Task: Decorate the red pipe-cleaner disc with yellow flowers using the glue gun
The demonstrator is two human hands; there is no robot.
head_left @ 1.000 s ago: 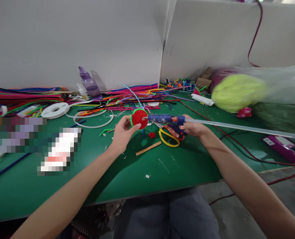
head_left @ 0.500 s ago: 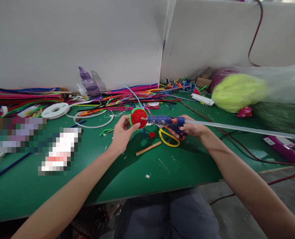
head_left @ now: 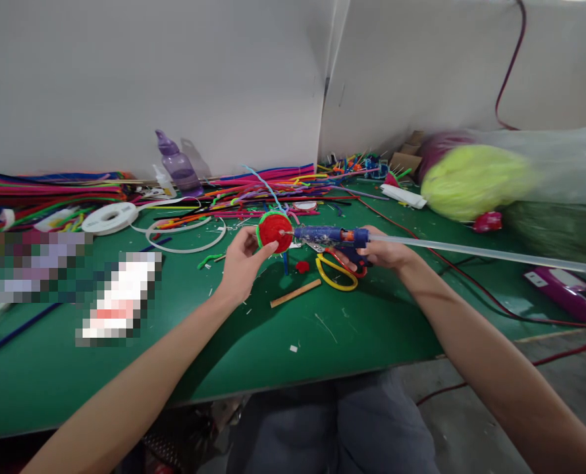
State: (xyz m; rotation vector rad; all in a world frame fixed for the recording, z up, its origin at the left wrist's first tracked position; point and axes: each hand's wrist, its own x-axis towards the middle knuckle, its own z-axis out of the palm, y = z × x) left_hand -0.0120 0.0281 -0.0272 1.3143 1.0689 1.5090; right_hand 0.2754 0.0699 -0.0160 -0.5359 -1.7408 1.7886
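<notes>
My left hand (head_left: pixel 243 257) pinches the edge of a round red disc (head_left: pixel 273 236) with a green rim, made of what looks like pipe cleaner. In my right hand (head_left: pixel 379 250) is a blue hot glue gun (head_left: pixel 330 236), its nozzle tip at the disc's red face. A long clear glue stick (head_left: pixel 471 251) sticks out of the gun's back. Below the gun lie scissors (head_left: pixel 336 276) with yellow and red handles, partly hidden. A small red piece (head_left: pixel 301 266) and a flat wooden stick (head_left: pixel 295 293) rest on the table nearby.
Bundles of coloured pipe cleaners (head_left: pixel 46 187) line the back of the green table (head_left: pixel 214 368). A ribbon spool (head_left: pixel 110 218) and a purple bottle (head_left: pixel 178 164) stand left. To the right are a yellow-green bagged bundle (head_left: pixel 475 181), a red cord (head_left: pixel 471 276) and a purple power strip (head_left: pixel 567 289).
The glue gun has shifted very slightly to the right, while its tip stays by the red disc. The disc and my left hand are almost unmoved, a touch higher.
</notes>
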